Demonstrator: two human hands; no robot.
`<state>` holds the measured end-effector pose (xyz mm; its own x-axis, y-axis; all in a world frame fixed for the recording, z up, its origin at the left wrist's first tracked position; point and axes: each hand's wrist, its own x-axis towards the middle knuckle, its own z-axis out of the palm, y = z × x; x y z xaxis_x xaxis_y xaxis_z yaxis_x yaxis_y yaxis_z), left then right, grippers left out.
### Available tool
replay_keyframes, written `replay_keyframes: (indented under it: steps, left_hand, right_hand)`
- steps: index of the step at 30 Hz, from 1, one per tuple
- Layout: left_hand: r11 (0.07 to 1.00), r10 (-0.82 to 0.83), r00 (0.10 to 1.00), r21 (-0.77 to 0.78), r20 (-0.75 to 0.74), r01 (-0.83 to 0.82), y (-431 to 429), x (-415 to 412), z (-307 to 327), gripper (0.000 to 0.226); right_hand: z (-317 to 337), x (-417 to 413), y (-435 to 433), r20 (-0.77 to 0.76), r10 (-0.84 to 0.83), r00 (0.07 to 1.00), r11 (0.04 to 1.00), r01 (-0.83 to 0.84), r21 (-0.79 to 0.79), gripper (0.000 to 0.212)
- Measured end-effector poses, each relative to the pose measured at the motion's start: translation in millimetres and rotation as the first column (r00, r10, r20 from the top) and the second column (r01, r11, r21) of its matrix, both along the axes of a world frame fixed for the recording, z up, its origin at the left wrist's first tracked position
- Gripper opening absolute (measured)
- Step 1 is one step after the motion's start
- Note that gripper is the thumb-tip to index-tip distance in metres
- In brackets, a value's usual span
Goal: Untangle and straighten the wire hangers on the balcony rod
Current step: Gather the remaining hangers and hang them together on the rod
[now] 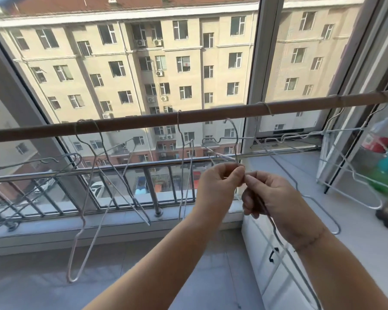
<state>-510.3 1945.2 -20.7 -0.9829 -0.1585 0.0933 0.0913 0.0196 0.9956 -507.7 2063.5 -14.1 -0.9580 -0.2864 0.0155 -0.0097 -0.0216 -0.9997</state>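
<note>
Centrally, below the rod (pixel 143 123), the left hand (pixel 220 182) and right hand (pixel 271 198) meet, each pinching the neck of 1 wire hanger (pixel 236 144) between thumb and curled fingers. Its hook rises above the fingertips near the rod; its body trails under the right hand.

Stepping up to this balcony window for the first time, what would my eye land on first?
First, the two bare hands at centre: the left hand and right hand pinch a thin white wire hanger just below the long brown rod that crosses the whole view. To the left, a long bent white wire hanger dangles from that rod. Beyond the glass rises a beige apartment block.
</note>
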Motion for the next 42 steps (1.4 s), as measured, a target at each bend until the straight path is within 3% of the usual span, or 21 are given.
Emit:
replay_keyframes:
  steps: [7,16,20,22,25,27,29,32,36,39,42]
  left_hand:
    - [0.997,0.075,0.997,0.023,-0.031,-0.075,-28.2,-9.8,38.1,0.017]
    - [0.984,0.176,0.975,0.009,0.137,-0.179,-44.1,-12.4,24.5,0.016]
    - [0.97,0.211,0.963,0.088,0.168,-0.228,-38.0,-10.8,26.7,0.025]
    - [0.961,0.274,0.955,0.005,0.109,-0.277,-32.0,-7.1,26.6,0.035]
    - [0.94,0.334,0.939,-0.043,-0.083,-0.338,-18.7,-1.7,26.8,0.054]
    - [0.938,0.316,0.924,-0.079,-0.214,-0.339,-7.6,-2.2,29.6,0.049]
    - [0.951,0.235,0.932,-0.133,-0.275,-0.279,4.8,-8.1,29.8,0.037]
    - [0.986,0.078,0.99,-0.137,-0.121,-0.095,22.3,-23.7,23.6,0.028]
    - [0.996,-0.057,0.974,-0.054,0.221,0.07,39.4,-48.5,8.4,0.019]
    - [0.992,-0.117,0.947,0.076,0.299,0.098,47.4,-59.6,1.9,0.011]
    - [0.983,-0.142,0.947,0.15,0.288,0.102,51.6,-67.0,2.8,0.01]
  right_hand:
    - [27.5,-18.1,-37.6,-0.1,0.0,0.995,0.998,-0.006,-0.063,0.023]
    - [10.2,-23.9,-67.4,0.024,0.043,0.999,0.999,-0.043,0.007,0.024]
    - [5.9,-23.9,-60.8,-0.058,-0.018,0.998,0.982,0.029,0.189,0.023]
    - [7.3,-22.5,-48.9,-0.203,-0.06,0.977,0.95,0.119,0.29,0.02]
    - [18.4,-15.8,-19.8,-0.396,-0.195,0.897,0.911,0.315,0.265,0.016]
    - [22.4,-13.8,4.7,-0.496,-0.304,0.814,0.844,0.471,0.256,0.017]
    - [20.0,-17.4,29.3,-0.52,-0.331,0.787,0.774,0.542,0.328,0.019]
    - [7.5,-27.0,57.4,-0.405,-0.298,0.865,0.735,0.478,0.48,0.021]
    - [-7.6,-34.1,71.4,-0.241,-0.265,0.933,0.805,0.352,0.478,0.006]
    - [-14.4,-35.5,74.9,-0.173,-0.266,0.948,0.852,0.315,0.418,0.009]
    - [-16.6,-35.9,72.8,-0.142,-0.278,0.95,0.888,0.31,0.339,0.013]
